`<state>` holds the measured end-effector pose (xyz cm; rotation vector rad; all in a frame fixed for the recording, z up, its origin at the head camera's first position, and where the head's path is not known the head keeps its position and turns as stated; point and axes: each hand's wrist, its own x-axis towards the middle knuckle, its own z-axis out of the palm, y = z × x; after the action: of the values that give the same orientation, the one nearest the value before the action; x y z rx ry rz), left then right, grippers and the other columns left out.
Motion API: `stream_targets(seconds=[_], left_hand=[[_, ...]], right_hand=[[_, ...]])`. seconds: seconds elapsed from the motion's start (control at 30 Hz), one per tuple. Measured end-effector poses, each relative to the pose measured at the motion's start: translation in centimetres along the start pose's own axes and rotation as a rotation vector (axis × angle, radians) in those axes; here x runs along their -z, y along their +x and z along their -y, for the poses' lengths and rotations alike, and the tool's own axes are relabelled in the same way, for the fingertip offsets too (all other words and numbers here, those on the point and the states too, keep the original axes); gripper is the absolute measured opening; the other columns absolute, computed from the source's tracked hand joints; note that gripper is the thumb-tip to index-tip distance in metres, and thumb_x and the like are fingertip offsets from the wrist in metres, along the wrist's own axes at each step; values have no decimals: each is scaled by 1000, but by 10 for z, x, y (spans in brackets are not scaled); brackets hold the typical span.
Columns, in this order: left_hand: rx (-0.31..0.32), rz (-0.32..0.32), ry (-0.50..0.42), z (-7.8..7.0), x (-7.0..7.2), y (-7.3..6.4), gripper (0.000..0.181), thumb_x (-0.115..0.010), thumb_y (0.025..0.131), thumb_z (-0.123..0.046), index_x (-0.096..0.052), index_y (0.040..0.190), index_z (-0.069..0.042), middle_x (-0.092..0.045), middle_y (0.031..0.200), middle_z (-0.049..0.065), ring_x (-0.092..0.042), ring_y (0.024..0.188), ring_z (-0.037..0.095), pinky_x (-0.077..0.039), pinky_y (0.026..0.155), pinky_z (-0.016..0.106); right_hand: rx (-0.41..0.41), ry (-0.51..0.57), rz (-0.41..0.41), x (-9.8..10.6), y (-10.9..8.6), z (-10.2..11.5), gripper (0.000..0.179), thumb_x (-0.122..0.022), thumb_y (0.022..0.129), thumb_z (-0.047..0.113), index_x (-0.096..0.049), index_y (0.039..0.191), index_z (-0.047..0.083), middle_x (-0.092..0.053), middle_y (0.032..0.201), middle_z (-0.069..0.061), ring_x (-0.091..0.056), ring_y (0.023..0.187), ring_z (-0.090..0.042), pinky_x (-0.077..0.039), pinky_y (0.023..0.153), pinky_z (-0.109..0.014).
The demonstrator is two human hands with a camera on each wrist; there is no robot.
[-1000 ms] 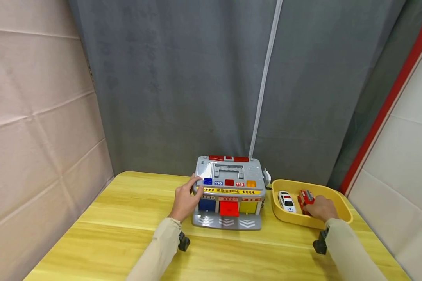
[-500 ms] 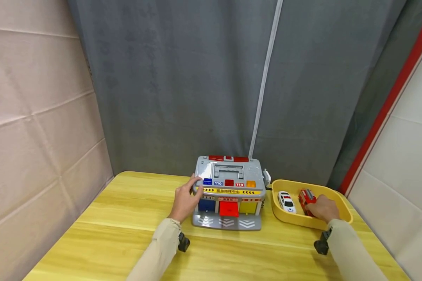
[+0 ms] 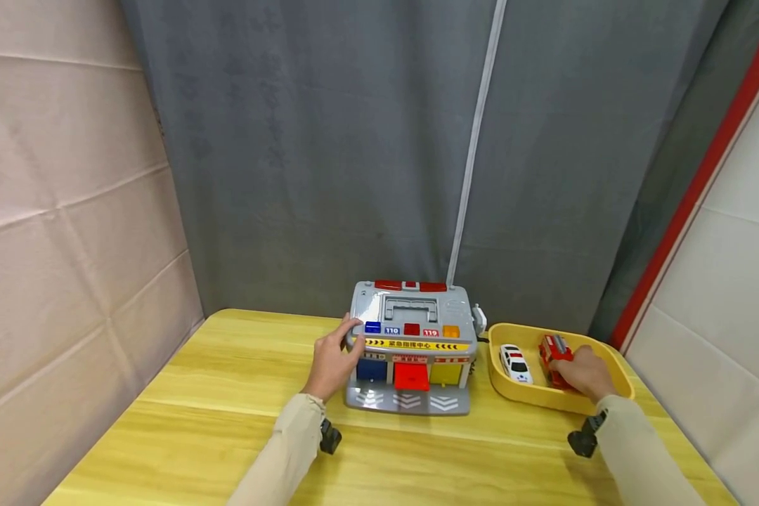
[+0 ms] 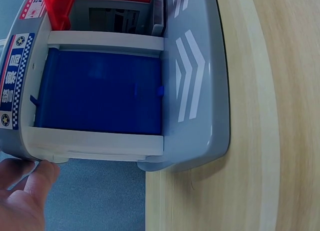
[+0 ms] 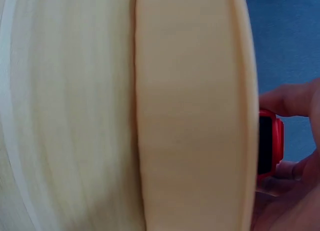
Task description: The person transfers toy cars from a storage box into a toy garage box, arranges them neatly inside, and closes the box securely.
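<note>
A grey toy rescue station (image 3: pixel 411 309) stands on the table, with blue and yellow doors and its middle red door (image 3: pixel 412 377) swung up. At its left side, my left hand (image 3: pixel 334 360) holds the roof edge between thumb and fingers; in the left wrist view the fingertips (image 4: pixel 47 170) meet the corner beside the blue door (image 4: pixel 100 91). My right hand (image 3: pixel 587 372) grips a red toy fire truck (image 3: pixel 553 351) from both sides, over the yellow tray (image 3: pixel 531 399). In the right wrist view the tray's wall hides most of the fire truck (image 5: pixel 278 141).
A white toy police car (image 3: pixel 515 364) lies in the left part of the tray, close to the fire truck. The wooden table (image 3: pixel 240 407) backs onto a grey curtain (image 3: pixel 303 176), with pale walls left and right. A white piece (image 3: pixel 479 318) juts from the station's right side.
My right hand and the fire truck have shifted slightly to the right and away from me within the tray. The left hand and the station have stayed put.
</note>
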<state>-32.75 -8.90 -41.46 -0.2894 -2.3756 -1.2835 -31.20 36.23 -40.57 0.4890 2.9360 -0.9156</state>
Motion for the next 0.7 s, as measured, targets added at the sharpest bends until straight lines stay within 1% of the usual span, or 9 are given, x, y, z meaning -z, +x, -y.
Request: stream_targets(seconds=[0.1,0.17,0.27,0.33,0.37,0.4,0.5,0.6,0.7], left_hand=[[-2,-3,5,1,-1,0,30,-63,96,-27,-70,123,-17,-50,151,17,-65,121,31,-56,102,46],[-2,-6,11,1,-1,0,30,-64,96,-28,-70,123,-18,-50,151,16,-66,118,28,-56,99,45],[1,0,6,1,-1,0,30,-64,96,-28,-70,123,-18,-50,151,16,-65,107,27,-55,92,42],[7,3,1,0,0,0,31,-63,96,-28,-69,124,-18,-49,152,16,-66,114,29,-56,98,44],[12,6,-4,-1,0,0,31,-63,96,-28,-69,124,-18,-49,152,16,-66,115,30,-56,99,44],[16,8,-8,-1,0,0,31,-63,96,-28,-69,125,-18,-48,152,16,-66,112,30,-56,97,44],[25,10,-13,-2,1,0,32,-63,96,-29,-69,125,-19,-48,153,16,-65,118,30,-55,102,45],[22,9,-9,-1,0,0,31,-63,96,-29,-69,124,-19,-49,153,15,-64,106,26,-55,94,42],[16,5,-8,0,0,0,30,-64,96,-28,-70,123,-18,-50,152,15,-65,105,25,-56,94,42]], right_hand=[[13,12,-9,3,-3,3,70,-61,90,33,-33,125,-20,-51,112,-37,-52,94,-41,-53,81,-44],[23,18,-18,5,-5,5,69,-61,90,32,-34,125,-20,-51,113,-38,-53,95,-42,-54,82,-45],[40,24,-39,7,-8,9,66,-63,89,31,-35,124,-19,-51,114,-39,-53,95,-43,-55,82,-46],[50,40,-47,8,-12,11,65,-63,89,30,-36,124,-18,-51,115,-39,-54,95,-42,-55,79,-43],[52,51,-50,9,-13,13,65,-64,89,30,-37,124,-17,-52,115,-38,-54,95,-41,-55,77,-40],[57,63,-51,9,-15,14,64,-64,90,31,-37,124,-17,-53,115,-38,-55,94,-40,-55,75,-37],[66,112,-56,9,-21,18,60,-65,90,31,-39,121,-14,-54,114,-35,-55,91,-36,-52,67,-29],[71,147,-64,5,-26,21,57,-65,91,30,-39,119,-12,-54,115,-34,-54,93,-36,-49,64,-25],[68,166,-71,0,-30,22,55,-66,91,28,-39,119,-11,-52,119,-35,-53,97,-38,-50,66,-25]])
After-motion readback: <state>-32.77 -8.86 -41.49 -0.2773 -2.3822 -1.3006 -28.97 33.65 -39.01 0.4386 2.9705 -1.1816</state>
